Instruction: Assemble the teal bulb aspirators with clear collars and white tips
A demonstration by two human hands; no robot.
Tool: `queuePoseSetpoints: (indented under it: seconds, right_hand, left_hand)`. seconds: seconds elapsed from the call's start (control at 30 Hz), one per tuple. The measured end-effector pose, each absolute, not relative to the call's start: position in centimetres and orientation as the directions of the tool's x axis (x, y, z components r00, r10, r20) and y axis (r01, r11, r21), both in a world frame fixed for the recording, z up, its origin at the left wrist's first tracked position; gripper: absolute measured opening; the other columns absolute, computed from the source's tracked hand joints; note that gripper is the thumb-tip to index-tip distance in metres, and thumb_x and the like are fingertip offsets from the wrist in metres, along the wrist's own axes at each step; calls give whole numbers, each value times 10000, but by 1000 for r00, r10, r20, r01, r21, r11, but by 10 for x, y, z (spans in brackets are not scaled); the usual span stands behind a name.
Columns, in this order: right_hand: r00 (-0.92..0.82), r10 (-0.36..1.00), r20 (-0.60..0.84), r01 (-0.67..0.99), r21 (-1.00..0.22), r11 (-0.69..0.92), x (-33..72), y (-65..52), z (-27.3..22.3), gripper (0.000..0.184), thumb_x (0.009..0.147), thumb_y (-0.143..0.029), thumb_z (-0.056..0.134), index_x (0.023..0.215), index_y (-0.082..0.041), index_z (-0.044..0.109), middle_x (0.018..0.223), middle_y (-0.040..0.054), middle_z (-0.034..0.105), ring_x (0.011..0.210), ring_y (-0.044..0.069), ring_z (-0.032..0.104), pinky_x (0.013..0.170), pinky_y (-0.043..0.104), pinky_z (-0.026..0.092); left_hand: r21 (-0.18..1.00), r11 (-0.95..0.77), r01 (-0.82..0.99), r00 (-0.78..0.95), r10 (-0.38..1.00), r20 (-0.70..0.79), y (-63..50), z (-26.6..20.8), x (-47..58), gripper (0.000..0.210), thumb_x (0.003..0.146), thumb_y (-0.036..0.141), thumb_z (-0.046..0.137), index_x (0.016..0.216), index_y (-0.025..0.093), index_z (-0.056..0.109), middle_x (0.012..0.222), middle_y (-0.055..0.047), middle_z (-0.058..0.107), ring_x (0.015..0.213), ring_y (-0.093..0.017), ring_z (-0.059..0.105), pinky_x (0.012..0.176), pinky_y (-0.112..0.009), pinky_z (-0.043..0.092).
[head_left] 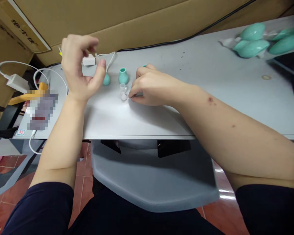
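My left hand point(79, 63) is raised above the table, thumb apart from its curled fingers, with nothing in it. Below and right of it a rounded teal piece point(106, 80) is partly covered by the thumb. Beside that stands a teal bulb-shaped piece point(123, 77), its round opening facing up. Small clear plastic parts point(123, 92) lie just in front of it. My right hand point(149, 85) rests low on the table to the right of these parts, thumb and fingertips closed together. What they hold, if anything, is hidden. A bit of teal point(144, 66) shows behind its knuckles.
Several wrapped teal pieces point(253, 44) lie at the back right, near a dark flat object point(290, 70). White cables, a white adapter point(18, 83) and a blurred-out phone-like object point(42, 111) are at the left. Cardboard point(137, 19) lines the back; a grey stool point(152, 182) stands in front.
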State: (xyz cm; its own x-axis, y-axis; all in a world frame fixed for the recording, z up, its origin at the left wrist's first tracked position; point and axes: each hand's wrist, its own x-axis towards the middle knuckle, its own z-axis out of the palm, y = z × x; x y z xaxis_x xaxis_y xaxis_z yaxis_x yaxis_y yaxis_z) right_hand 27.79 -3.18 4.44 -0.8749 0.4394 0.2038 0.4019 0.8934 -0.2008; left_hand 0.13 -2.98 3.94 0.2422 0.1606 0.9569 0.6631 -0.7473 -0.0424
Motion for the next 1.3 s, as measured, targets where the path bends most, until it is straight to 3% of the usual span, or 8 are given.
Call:
queuePoseSetpoints:
  seconds: [0.1, 0.3, 0.5, 0.7, 0.93, 1.07, 1.17, 1.3]
  right_hand:
    - [-874, 447, 192, 419, -169, 892, 276, -32, 43, 262, 1053, -142, 686, 852, -221, 835, 804, 108, 757, 1056, 367, 564, 1022, 520, 396]
    - [-883, 443, 156, 437, -76, 896, 273, -32, 42, 289, 976, -38, 633, 788, -212, 768, 782, 100, 736, 1008, 339, 539, 956, 489, 362]
    - [-885, 440, 150, 429, -104, 897, 273, -33, 46, 256, 967, -32, 634, 799, -202, 725, 807, 100, 756, 1043, 339, 543, 1001, 506, 341]
    - [-902, 394, 177, 372, -144, 917, 274, -33, 47, 291, 976, -11, 610, 804, -214, 726, 845, 130, 804, 1009, 345, 520, 974, 521, 342]
    - [-883, 418, 213, 374, -218, 902, 271, -33, 45, 263, 878, -6, 645, 736, -227, 644, 792, 66, 761, 990, 329, 561, 1021, 538, 385]
    - [-804, 502, 318, 357, -416, 836, 279, -32, 50, 169, 807, -75, 710, 808, -243, 717, 860, 52, 782, 1020, 337, 633, 1022, 509, 455]
    - [-675, 625, 392, 329, -599, 730, 285, -30, 53, 51, 890, -237, 765, 921, -254, 801, 982, 79, 809, 1000, 334, 667, 927, 489, 519]
    - [-587, 703, 401, 261, -728, 634, 287, -29, 55, 154, 955, -432, 820, 1021, -294, 840, 1021, 90, 822, 976, 340, 663, 889, 525, 548]
  left_hand:
    - [103, -821, 562, 359, 354, 864, -53, 49, 15, 176, 1040, 468, 684, 1012, 323, 779, 750, 8, 690, 639, -197, 599, 706, -418, 495]
    - [239, -821, 518, 683, 565, 463, -59, 50, 18, 224, 920, 290, 717, 1082, 269, 871, 728, 5, 724, 575, -161, 576, 641, -369, 506]
    - [312, -777, 547, 715, 627, 309, -60, 55, 18, 228, 878, 205, 694, 1010, 241, 877, 796, 0, 779, 610, -145, 603, 633, -339, 463]
    - [395, -678, 620, 658, 723, 209, -60, 51, 23, 31, 828, 228, 755, 802, 244, 761, 681, 55, 712, 580, -137, 637, 642, -314, 493]
    - [584, -574, 574, 598, 781, 180, -62, 55, 15, 61, 827, 269, 803, 794, 242, 760, 629, 43, 685, 558, -129, 614, 543, -304, 478]
    - [704, -534, 469, 509, 815, 279, -62, 56, 11, 252, 872, 427, 954, 821, 265, 769, 654, 15, 710, 560, -143, 624, 483, -316, 523]
    - [724, -537, 433, 441, 826, 350, -59, 53, 13, 409, 913, 634, 956, 988, 250, 838, 747, -2, 789, 614, -167, 728, 557, -322, 627]
    - [726, -599, 337, 390, 791, 472, -51, 44, 15, 497, 927, 741, 929, 1094, 274, 908, 820, -1, 847, 620, -173, 781, 589, -322, 680]
